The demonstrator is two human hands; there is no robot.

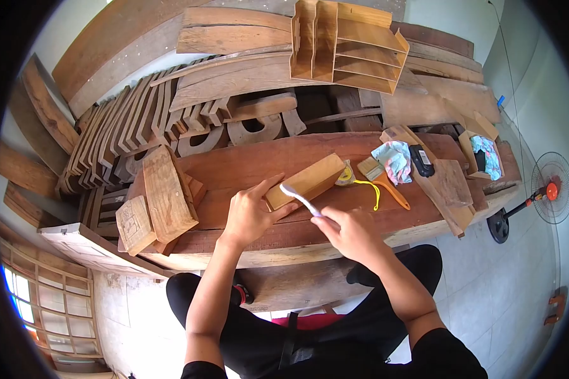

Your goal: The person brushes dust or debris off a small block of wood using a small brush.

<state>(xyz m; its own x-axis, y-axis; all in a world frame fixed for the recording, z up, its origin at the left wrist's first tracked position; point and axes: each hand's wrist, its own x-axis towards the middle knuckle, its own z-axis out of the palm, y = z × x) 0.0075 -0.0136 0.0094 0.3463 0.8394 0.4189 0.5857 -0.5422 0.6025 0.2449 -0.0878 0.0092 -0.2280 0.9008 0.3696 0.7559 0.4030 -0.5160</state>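
A long wooden box-like block (310,179) lies at a slant on the reddish wooden bench (246,165). Around its near left end are the fingers of my left hand (250,211), gripping it. My right hand (354,232) pinches a white-and-purple toothbrush (305,201), whose bristle head is at the block's near end. Just beyond the block's far end rests a small yellow item (346,175) with a yellow strap (374,193). Right of that lies a wide brush with an orange handle (394,192).
Patterned cloth (394,162) and a black device (422,160) lie right of the brush. Wood blocks (164,196) stand at the bench's left. A wooden rack (354,47) and stacked boards are behind. A fan (552,189) stands at right.
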